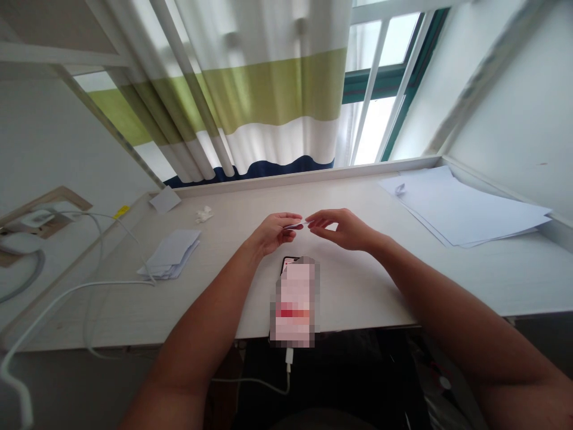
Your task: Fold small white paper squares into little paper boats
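Over the middle of the desk, my left hand (274, 232) pinches a small piece of white paper (293, 226) between thumb and fingers. The paper is seen nearly edge-on, so its shape and any folds are hard to make out. My right hand (339, 228) meets its right end, with thumb and fingertips closed on the edge and the fingers curved. Just below the hands lies a phone (295, 298) with a lit, blurred screen, and a white charging plug (289, 357) is in its lower end.
To the left lie a stack of white paper pieces (172, 254), a crumpled tissue (205, 214) and a white card (165, 200). White cables (80, 288) cross the desk's left side. Large paper sheets (474, 206) carry a small twisted scrap (400, 189) at right. A curtain (277, 89) hangs behind.
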